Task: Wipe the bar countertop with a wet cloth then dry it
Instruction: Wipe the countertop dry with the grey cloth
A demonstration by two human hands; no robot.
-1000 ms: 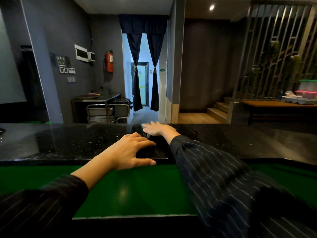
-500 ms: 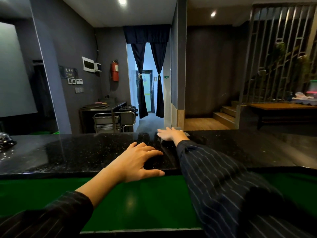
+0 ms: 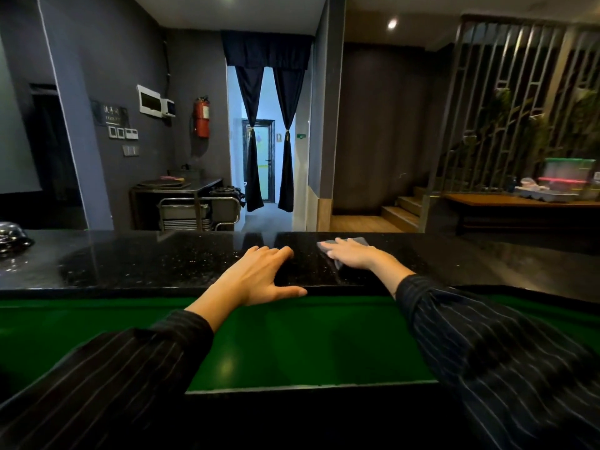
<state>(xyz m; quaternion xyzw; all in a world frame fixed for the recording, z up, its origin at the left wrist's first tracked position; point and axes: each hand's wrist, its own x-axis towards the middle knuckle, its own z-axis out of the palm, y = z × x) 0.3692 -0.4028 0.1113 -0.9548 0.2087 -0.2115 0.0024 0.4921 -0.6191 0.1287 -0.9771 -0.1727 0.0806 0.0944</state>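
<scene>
The right hand (image 3: pixel 352 254) lies spread flat on a grey cloth (image 3: pixel 357 242) on the black countertop (image 3: pixel 146 261); at its nine o'clock, the left hand (image 3: pixel 259 277) rests spread, empty.

Dim room, bright doorway (image 3: pixel 259 157) backlight, ceiling spot (image 3: pixel 392 24) glare, wide-angle bending at edges, slight blur

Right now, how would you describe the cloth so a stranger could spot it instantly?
Find the black speckled bar countertop running across the view. Near its far edge, right of centre, the right hand presses flat on the cloth. It is the only pale grey patch on the dark stone, peeking out around the fingers.
</scene>
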